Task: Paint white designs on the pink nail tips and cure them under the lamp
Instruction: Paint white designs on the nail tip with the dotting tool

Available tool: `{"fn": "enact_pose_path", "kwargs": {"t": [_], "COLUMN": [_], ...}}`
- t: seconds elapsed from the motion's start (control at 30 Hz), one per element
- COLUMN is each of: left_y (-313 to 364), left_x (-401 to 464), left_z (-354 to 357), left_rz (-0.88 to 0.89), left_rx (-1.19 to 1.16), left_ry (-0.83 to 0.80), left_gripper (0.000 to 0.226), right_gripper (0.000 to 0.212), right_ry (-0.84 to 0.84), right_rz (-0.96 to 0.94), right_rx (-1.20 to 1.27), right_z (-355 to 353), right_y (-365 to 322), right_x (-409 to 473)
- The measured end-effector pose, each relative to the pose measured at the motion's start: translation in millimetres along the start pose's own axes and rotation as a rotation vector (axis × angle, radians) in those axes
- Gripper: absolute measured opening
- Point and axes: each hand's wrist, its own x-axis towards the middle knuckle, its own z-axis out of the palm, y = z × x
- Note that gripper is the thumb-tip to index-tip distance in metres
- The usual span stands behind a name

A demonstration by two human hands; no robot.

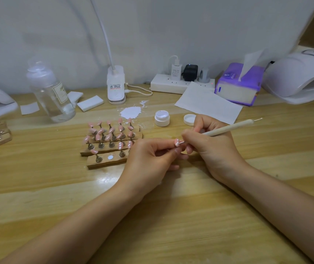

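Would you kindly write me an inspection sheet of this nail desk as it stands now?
Surface: wooden table, with a white spill near the lamp base.
Job's things: pink nail tips on wooden stands; one dotted nail tip held up; open white jar, its lid beside it; curing lamp far right.
Clutter: clear bottle, tissue box, paper sheet, white pads.
Grippers: left hand pinches the tip's holder; right hand grips the dotting tool, point at the tip.
Cables: white cable from the desk lamp base; power strip with chargers.
Surroundings: white backdrop.
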Motion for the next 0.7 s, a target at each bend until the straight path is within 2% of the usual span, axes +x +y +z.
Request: {"fn": "enact_pose_path", "kwargs": {"t": [0.7], "left_y": [0.8], "left_x": [0.1], "left_z": [0.4], "left_rz": [-0.001], "left_rx": [0.011], "left_ry": [-0.002], "left_gripper": [0.023], "right_gripper": [0.04], "right_ry": [-0.012], "right_rz": [-0.007], "right_rx": [-0.003], "right_z": [0.1], "right_y": [-0.1], "right_x": [-0.5]}}
